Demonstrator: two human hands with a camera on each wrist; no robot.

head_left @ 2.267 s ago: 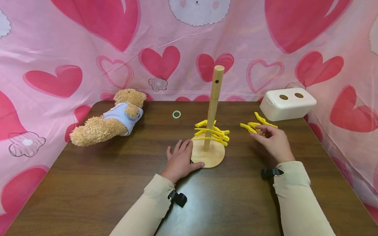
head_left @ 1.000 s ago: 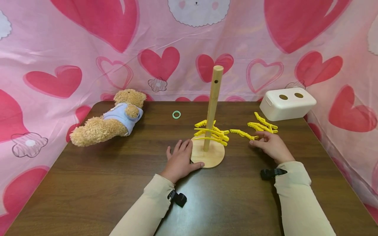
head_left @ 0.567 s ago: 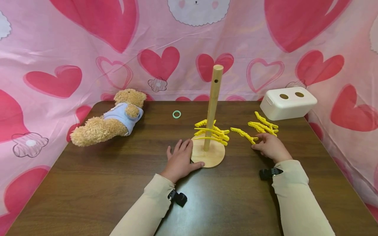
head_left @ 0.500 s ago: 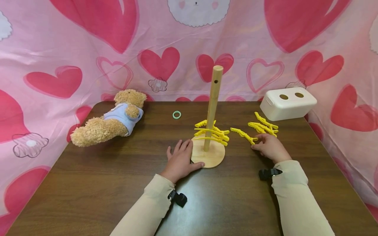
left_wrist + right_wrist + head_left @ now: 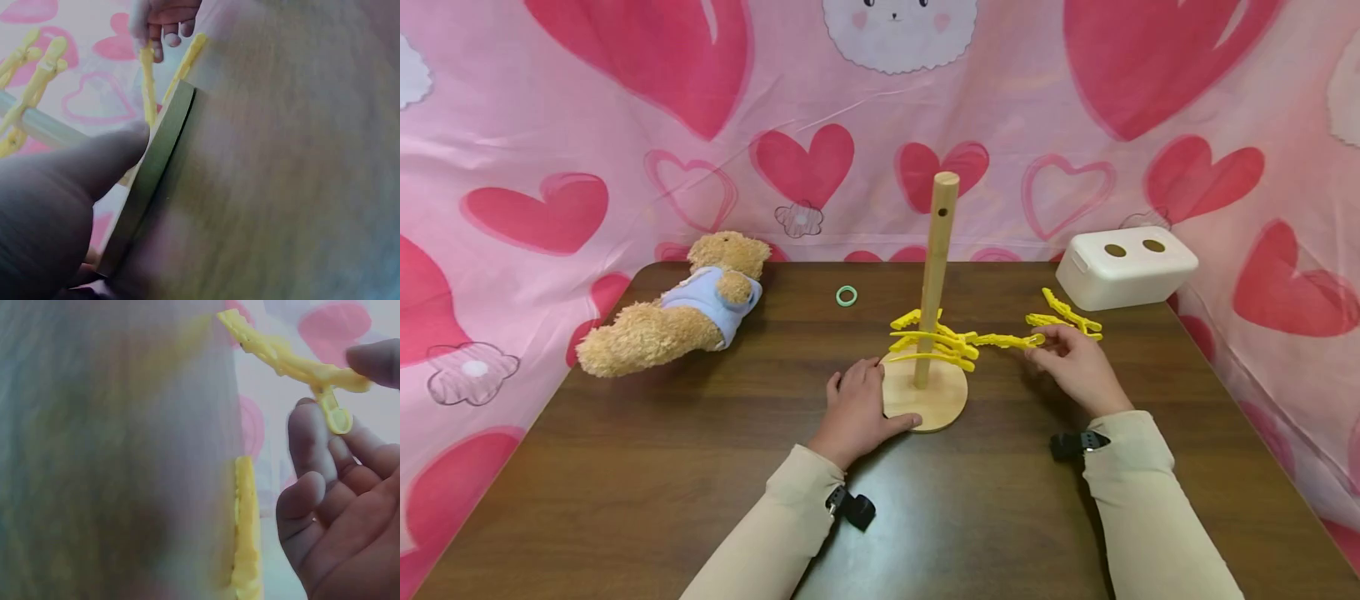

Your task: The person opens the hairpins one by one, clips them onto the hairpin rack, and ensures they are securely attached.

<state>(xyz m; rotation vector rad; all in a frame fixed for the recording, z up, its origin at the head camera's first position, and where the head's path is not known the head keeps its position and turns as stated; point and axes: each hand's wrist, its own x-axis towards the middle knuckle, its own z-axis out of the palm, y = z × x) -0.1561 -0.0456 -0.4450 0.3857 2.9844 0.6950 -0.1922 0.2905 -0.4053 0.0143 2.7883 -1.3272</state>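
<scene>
In the head view, a wooden stand (image 5: 936, 408) with a round base and upright post has several yellow hair clips (image 5: 943, 343) clamped around the lower post. My left hand (image 5: 852, 415) holds the left side of the base. Its thumb lies over the front rim and its fingers bend at the far rim; the left wrist view shows the thumb at the base edge (image 5: 164, 150). My right hand (image 5: 1078, 371) pinches another yellow hair clip (image 5: 1003, 341) by its handle end. In the right wrist view, thumb and fingertip lie at the two handles of this clip (image 5: 281, 361).
Beyond the right hand, loose yellow clips (image 5: 1062, 312) lie on the brown table (image 5: 985, 517), near a white box (image 5: 1123, 275) with round holes. A small green ring (image 5: 846, 296) is behind the stand. A teddy bear (image 5: 696, 304) in blue lies at the left.
My right hand has picked out one clip from the pile and moved it leftward, pointing at the post. The left hand's fingers bend more than before at the base.
</scene>
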